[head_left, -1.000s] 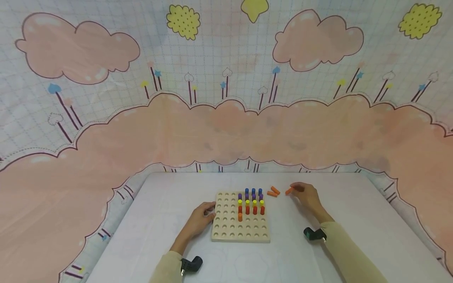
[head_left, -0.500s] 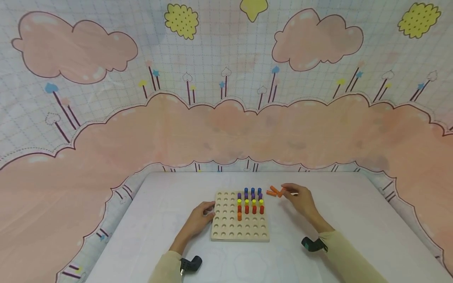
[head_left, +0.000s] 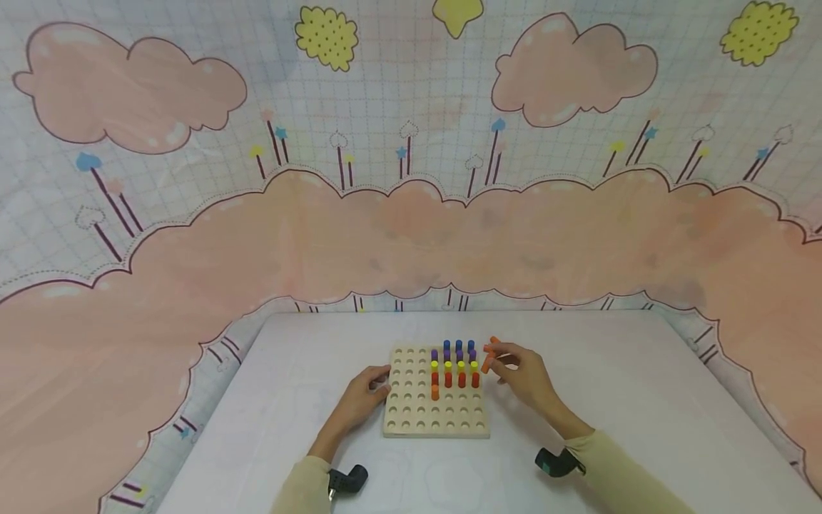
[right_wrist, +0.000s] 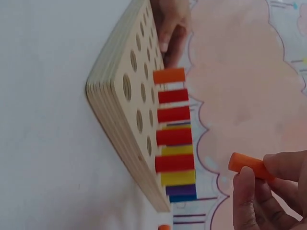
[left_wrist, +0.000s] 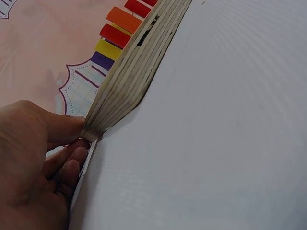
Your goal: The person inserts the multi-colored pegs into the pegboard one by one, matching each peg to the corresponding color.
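A wooden pegboard (head_left: 428, 417) with rows of holes lies on the table. Blue, purple, yellow and red pegs (head_left: 462, 380) stand upright at its right and back, and one orange peg (head_left: 435, 392) stands in front of the red row. My right hand (head_left: 523, 377) pinches another orange peg (right_wrist: 247, 164) between thumb and fingertips, tilted, just off the board's right edge. My left hand (head_left: 359, 400) rests against the board's left side, thumb and fingers touching the edge. Behind the right fingers, two loose orange pegs (head_left: 495, 340) show, partly hidden.
The white table (head_left: 308, 350) spreads around the board and ends at a printed cloth backdrop (head_left: 385, 243). A black wrist camera (head_left: 349, 479) sits on the left wrist and another black camera (head_left: 556, 462) on the right.
My right hand has moved left and toward me with the pinched orange peg, from beside the loose pegs to near the board's right edge. The left hand stays in place.
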Tool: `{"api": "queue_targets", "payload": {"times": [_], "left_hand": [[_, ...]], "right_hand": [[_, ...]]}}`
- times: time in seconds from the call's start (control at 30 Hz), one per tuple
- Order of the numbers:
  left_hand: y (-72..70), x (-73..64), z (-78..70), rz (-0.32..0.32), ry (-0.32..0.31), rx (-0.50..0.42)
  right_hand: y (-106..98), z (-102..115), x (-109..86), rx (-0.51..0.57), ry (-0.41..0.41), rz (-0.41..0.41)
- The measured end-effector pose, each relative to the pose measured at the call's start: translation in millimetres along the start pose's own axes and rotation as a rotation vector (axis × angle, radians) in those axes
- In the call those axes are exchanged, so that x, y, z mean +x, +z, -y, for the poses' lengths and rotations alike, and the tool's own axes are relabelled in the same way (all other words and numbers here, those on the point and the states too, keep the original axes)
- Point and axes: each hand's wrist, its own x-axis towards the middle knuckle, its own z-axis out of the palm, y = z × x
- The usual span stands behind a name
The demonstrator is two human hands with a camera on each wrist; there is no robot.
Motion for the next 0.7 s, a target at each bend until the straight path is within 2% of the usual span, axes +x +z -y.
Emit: {"api": "queue_targets", "payload": {"times": [0.2, 0.37, 0.7], "left_hand": [[0.8, -0.3, 0.0, -0.001, -0.002, 0.0], [2.1, -2.2, 0.2, -0.006, 0.003, 0.0], [4.4, -4.2, 1.0, -0.015, -0.001, 0.011]], "right_hand": [[16, 9, -6.3, 0.024, 0.026, 0.015], [29, 8, -12.0, -0.008, 0.023, 0.028], [50, 3, -21.4, -0.072, -0.081, 0.064]]}}
